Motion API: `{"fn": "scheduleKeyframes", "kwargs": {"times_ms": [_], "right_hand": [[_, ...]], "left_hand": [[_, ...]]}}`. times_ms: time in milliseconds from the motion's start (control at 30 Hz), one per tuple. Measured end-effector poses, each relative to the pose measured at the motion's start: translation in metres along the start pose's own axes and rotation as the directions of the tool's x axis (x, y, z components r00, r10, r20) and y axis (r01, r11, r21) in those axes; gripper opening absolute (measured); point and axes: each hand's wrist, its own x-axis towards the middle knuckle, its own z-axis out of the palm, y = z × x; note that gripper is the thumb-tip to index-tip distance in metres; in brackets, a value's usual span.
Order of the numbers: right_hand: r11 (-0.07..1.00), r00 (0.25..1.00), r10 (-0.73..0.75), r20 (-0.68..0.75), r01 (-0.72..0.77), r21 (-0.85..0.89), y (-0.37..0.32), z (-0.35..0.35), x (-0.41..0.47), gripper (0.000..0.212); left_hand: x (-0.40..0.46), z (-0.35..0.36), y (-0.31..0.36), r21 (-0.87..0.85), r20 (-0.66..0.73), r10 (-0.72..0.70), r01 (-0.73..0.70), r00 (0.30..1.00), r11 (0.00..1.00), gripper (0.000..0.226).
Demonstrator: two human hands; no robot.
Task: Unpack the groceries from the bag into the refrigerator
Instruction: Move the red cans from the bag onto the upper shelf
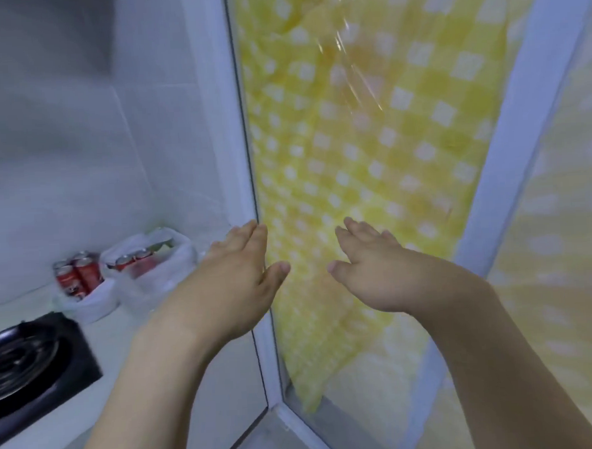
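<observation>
Cans (pixel 79 275) half hidden in bags (pixel 152 266)

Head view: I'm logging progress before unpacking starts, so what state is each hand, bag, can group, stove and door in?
left hand: open, fingers straight, holds nothing
right hand: open, holds nothing
nearer bag: open-topped, upright on the counter
red cans: upright in it
farther bag: open-topped, cans inside
stove: no flame visible
glass door: checked yellow curtain behind
</observation>
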Motion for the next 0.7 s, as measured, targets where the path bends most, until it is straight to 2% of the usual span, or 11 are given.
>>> {"fn": "scheduleKeyframes", "kwargs": {"times_ms": [267, 700], "right_hand": [[0.975, 0.972, -0.223, 0.071, 0.223, 0.004, -0.089, 0.020, 0.049, 0.061], [0.898, 0.884, -0.435, 0.169, 0.439, 0.014, -0.202, 0.064, 0.111, 0.061]], "left_hand": [[-0.030, -0.022, -0.078, 0.013, -0.030, -0.231, 0.232, 0.972, 0.973, 0.063], [-0.061, -0.035, -0.203, 0.049, -0.063, -0.433, 0.436, 0.899, 0.899, 0.066]]}}
